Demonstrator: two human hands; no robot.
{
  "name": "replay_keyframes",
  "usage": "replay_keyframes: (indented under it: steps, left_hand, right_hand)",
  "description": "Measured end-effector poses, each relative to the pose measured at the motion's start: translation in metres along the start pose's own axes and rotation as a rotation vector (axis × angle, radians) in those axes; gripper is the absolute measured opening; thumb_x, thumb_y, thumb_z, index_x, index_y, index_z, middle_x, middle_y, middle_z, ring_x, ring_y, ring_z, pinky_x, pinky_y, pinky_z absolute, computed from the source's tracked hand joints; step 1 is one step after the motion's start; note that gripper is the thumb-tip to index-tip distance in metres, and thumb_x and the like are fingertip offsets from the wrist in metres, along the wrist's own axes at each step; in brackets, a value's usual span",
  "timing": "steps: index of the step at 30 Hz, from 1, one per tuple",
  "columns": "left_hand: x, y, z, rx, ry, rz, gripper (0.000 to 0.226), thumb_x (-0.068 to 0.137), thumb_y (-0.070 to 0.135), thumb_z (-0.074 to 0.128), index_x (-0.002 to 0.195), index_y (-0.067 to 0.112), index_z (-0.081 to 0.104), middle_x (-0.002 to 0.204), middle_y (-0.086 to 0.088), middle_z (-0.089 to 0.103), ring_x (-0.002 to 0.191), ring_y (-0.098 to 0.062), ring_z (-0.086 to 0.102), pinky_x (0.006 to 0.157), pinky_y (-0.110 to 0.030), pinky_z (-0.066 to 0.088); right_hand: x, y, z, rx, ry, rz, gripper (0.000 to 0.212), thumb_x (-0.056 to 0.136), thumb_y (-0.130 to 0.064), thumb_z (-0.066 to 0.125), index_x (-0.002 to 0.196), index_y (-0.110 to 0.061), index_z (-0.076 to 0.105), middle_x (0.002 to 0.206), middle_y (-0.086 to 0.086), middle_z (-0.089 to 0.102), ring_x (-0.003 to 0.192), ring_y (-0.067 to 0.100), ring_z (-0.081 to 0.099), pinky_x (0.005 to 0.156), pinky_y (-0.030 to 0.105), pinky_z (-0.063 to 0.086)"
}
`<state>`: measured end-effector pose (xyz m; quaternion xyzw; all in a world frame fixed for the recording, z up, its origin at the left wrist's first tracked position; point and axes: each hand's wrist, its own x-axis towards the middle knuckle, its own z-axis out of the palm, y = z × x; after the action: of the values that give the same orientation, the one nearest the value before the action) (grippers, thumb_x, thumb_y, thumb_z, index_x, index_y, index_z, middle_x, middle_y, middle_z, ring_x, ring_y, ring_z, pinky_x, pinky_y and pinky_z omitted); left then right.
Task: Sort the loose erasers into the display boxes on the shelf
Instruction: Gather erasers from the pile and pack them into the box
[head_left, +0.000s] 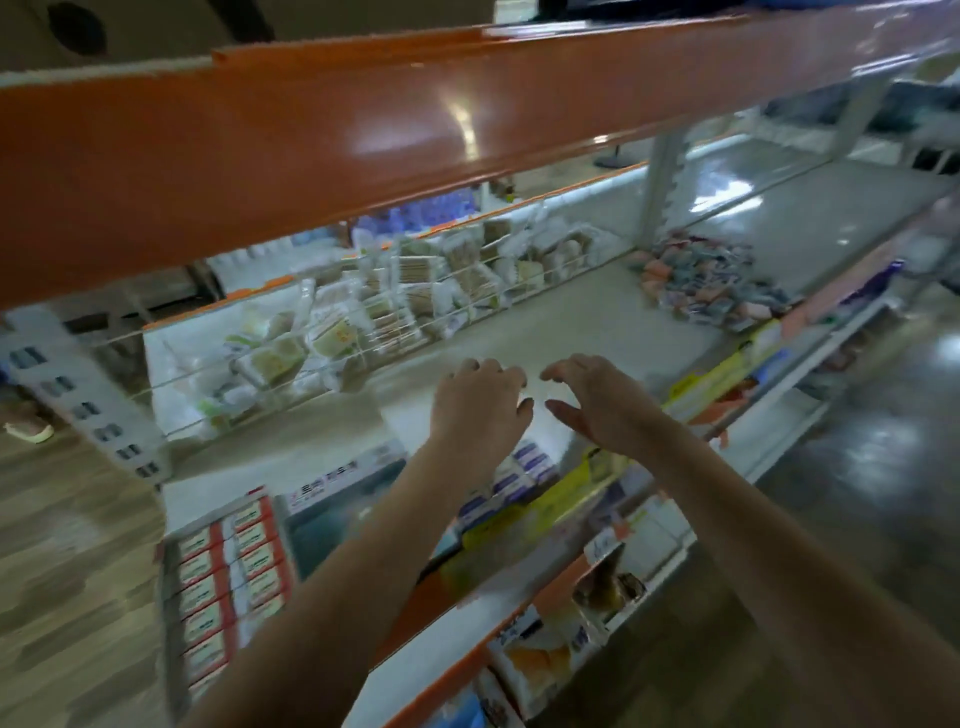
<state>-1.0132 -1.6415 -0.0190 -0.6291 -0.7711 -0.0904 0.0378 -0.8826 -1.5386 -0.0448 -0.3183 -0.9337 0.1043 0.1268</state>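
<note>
Head view: left hand (480, 402) and right hand (597, 402), fingers loosely curled, holding nothing, over bare shelf (571, 322). Loose erasers (711, 283) piled far right, unsorted; boxes (228, 582) near left, part-filled.

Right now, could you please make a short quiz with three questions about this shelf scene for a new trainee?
1. True or false: the left hand grips an eraser.
2. Where does the pile of loose erasers lie? A) far right of the shelf B) on the floor C) in the right hand
3. What colour trims the boxed erasers at near left?

Key: 1 false; 2 A; 3 red.
</note>
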Motion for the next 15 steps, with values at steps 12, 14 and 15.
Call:
replay_keyframes:
  steps: [12,14,15]
  left_hand:
    - [0.171,0.196,0.076,-0.054,-0.093,0.039,0.042,0.092,0.042,0.048,0.130,0.023,0.048,0.130,-0.006,0.049,0.124,-0.025,0.040,0.096,-0.037,0.038]
    - [0.196,0.214,0.088,-0.050,-0.107,0.049,0.045,0.092,0.041,0.048,0.132,0.021,0.048,0.135,-0.008,0.046,0.126,-0.027,0.039,0.096,-0.038,0.038]
    - [0.208,0.220,0.094,-0.042,-0.107,0.051,0.045,0.092,0.041,0.047,0.132,0.021,0.047,0.138,-0.008,0.043,0.127,-0.027,0.038,0.096,-0.039,0.039]
  right_hand:
    - [-0.029,0.250,-0.057,-0.096,0.004,0.279,0.048,0.090,-0.031,0.054,0.136,-0.018,0.042,0.138,0.007,0.044,0.127,0.026,0.040,0.097,0.037,0.039]
    - [-0.025,0.281,-0.062,-0.073,0.012,0.313,0.048,0.090,-0.029,0.054,0.136,-0.018,0.043,0.139,0.007,0.044,0.126,0.028,0.041,0.096,0.038,0.040]
    - [-0.022,0.295,-0.063,-0.058,0.013,0.327,0.048,0.090,-0.029,0.054,0.136,-0.018,0.042,0.139,0.008,0.044,0.125,0.029,0.041,0.097,0.040,0.040]
